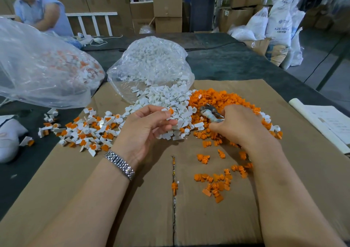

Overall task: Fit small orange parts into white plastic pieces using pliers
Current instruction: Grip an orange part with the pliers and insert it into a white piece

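Fingers of the left hand (149, 127) pinch a white piece (166, 114) with an orange part (171, 111); the right hand (238, 125) grips pliers (210, 113) over orange parts (217, 99); sack (279, 19) beyond reads "ABS".

My left hand (145, 125) pinches a white piece with an orange part (169, 112) seated in it, raised over the heap of white pieces (166, 99). My right hand (238, 125) grips the pliers (210, 112), their tip lying at the edge of the orange pile (223, 97). To the left I see a spread of fitted pieces (91, 131) on the cardboard sheet (132, 209). Loose orange parts (217, 182) lie scattered near my right forearm. A clear bag (151, 67) spills white pieces behind.
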Motion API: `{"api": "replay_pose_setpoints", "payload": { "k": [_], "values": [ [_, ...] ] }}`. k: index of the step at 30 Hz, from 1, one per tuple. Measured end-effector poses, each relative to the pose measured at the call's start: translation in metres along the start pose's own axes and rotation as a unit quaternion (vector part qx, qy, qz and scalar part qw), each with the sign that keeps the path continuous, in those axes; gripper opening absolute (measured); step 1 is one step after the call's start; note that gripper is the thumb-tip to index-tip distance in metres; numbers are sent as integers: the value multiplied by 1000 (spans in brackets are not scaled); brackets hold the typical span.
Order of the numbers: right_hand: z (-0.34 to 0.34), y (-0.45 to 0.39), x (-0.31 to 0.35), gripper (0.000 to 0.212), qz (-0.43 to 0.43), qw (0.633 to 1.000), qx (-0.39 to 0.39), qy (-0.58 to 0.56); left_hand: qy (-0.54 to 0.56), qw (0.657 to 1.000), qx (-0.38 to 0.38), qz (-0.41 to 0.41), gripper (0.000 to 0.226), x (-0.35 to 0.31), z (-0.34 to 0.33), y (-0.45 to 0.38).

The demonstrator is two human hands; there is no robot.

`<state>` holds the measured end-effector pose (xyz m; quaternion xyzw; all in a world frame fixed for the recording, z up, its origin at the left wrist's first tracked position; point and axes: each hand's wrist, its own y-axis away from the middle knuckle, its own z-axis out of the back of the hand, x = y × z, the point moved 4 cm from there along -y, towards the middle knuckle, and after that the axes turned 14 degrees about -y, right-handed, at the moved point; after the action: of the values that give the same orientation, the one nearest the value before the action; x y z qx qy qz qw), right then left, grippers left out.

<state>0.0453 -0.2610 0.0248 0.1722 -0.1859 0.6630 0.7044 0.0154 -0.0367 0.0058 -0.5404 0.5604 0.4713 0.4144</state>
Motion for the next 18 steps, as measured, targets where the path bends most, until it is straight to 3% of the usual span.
{"api": "replay_pose_setpoints", "payload": {
  "k": [4,8,10,12,13,16,18],
  "values": [
    [5,2,2,28,16,993,-30,-109,3,1000,-15,6,16,1,3,-1],
    [21,2,5,12,5,967,-10,-253,6,1000,-22,0,16,0,4,-2],
    [24,2,9,13,-6,928,40,-371,2,1000,-28,-5,14,-1,4,-2],
    [21,5,17,15,-12,858,114,-501,8,1000,-28,-6,13,-1,4,-1],
    [20,7,23,13,0,845,138,-516,9,1000,-26,-7,12,-2,3,-1],
    [14,14,44,11,79,892,123,-427,-13,999,-22,-27,12,-3,0,1],
    [8,17,56,14,110,902,90,-407,-38,998,-24,-44,11,-2,-2,3]
  ]
}}
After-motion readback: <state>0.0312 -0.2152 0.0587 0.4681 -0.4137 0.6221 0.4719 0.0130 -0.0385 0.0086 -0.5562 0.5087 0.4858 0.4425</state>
